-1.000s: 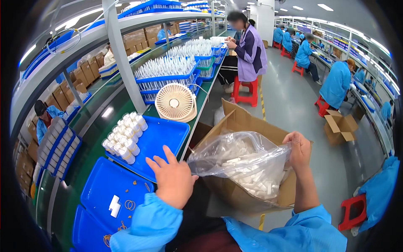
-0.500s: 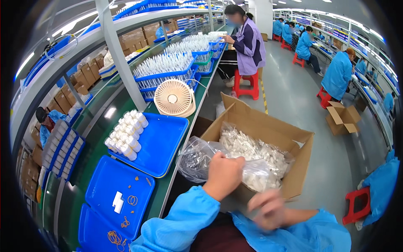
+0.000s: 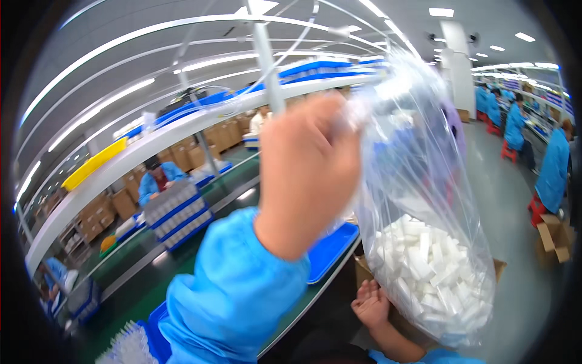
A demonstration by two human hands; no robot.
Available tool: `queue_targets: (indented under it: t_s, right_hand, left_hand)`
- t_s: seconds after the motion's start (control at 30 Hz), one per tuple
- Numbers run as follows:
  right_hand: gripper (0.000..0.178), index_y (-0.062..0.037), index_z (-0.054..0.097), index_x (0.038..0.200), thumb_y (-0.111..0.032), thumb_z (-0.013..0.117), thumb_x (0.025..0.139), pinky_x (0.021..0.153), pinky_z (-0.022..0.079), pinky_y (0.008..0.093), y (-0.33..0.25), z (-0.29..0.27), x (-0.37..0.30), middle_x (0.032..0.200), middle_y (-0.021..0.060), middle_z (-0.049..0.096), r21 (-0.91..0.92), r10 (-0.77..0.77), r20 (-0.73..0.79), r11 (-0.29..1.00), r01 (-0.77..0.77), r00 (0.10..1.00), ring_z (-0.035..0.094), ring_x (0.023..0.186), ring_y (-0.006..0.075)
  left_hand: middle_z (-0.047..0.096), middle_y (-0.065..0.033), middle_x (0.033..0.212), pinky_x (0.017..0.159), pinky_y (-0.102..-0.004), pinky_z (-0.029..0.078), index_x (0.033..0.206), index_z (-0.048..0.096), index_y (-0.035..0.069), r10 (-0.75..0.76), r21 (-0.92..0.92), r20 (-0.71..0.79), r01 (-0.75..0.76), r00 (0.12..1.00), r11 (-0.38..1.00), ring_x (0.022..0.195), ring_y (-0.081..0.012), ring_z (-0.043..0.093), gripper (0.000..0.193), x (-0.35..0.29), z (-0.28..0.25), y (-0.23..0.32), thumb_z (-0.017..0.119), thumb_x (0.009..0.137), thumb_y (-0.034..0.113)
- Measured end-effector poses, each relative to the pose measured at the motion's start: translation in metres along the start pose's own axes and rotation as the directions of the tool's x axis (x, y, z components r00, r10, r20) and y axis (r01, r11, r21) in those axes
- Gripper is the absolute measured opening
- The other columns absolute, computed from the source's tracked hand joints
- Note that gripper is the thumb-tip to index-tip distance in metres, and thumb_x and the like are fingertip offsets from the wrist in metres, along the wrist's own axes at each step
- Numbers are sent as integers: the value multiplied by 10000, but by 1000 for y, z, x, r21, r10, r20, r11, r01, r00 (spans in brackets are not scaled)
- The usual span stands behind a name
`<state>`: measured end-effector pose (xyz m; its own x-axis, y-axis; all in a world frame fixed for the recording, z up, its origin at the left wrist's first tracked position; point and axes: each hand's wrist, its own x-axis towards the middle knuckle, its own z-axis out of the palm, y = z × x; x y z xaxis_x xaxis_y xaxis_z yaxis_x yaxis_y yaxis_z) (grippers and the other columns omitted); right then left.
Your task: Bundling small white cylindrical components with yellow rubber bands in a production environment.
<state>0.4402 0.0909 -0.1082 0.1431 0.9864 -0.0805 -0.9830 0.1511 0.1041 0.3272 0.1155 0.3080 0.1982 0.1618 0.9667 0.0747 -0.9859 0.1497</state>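
My left hand (image 3: pixel 309 176), blurred and raised high in the middle, pinches the gathered neck of a clear plastic bag (image 3: pixel 418 164). The bag hangs down at the right of that hand. Many small white plastic pieces (image 3: pixel 427 267) fill its lower part. Low down, my right hand (image 3: pixel 371 306) is beside the bag's bottom left side, fingers apart and holding nothing; whether it touches the plastic I cannot tell. Of the cardboard box (image 3: pixel 499 269) behind the bag, only bits of the edge show.
A blue tray (image 3: pixel 333 252) lies on the green bench (image 3: pixel 242 242) behind my left forearm. White parts (image 3: pixel 130 346) stand in a blue tray at the lower left. Across the bench sits a person (image 3: pixel 160 179) beside stacked trays (image 3: pixel 179 212). An open carton (image 3: pixel 555 236) is on the right.
My left hand has risen, lifting the bag of white pieces up from the box. My right hand has shifted down beside the bag. The view has tilted up and turned left.
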Motion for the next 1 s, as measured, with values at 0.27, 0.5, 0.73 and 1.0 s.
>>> queue_targets:
  t_s: [0.27,0.5,0.73,1.0]
  right_hand:
    - [325,-164,568,1088,-364,472,851,784,364,368,13,15,-13,1183,10,568,-391,47,-5,919,-45,999,506,1062,175]
    - [323,-163,575,1079,-358,486,838,791,357,371,56,64,13,1194,14,561,-887,115,36,462,-22,993,490,1084,179]
    - [322,-163,582,1070,-353,500,824,799,349,374,102,118,64,1205,18,555,-972,276,196,-70,223,941,475,1106,183]
    - [321,-163,590,1060,-347,517,808,808,341,377,164,152,138,1217,23,547,-557,521,277,-598,577,807,458,1132,188]
  left_hand:
    - [400,-26,477,442,-306,291,651,535,-21,-176,272,-75,190,982,943,465,-101,325,258,-5,-150,-4,604,824,158]
    - [484,15,547,440,-219,314,751,596,3,-466,332,-206,510,860,794,481,-42,409,233,-89,-280,7,549,900,176]
    - [516,-4,574,449,-213,338,766,600,-5,-642,309,-279,699,714,644,497,-59,457,235,-178,-363,25,501,919,144]
    - [541,-39,587,481,-243,404,748,615,-13,-806,289,-380,886,454,363,537,-100,537,205,-229,-409,30,550,880,129]
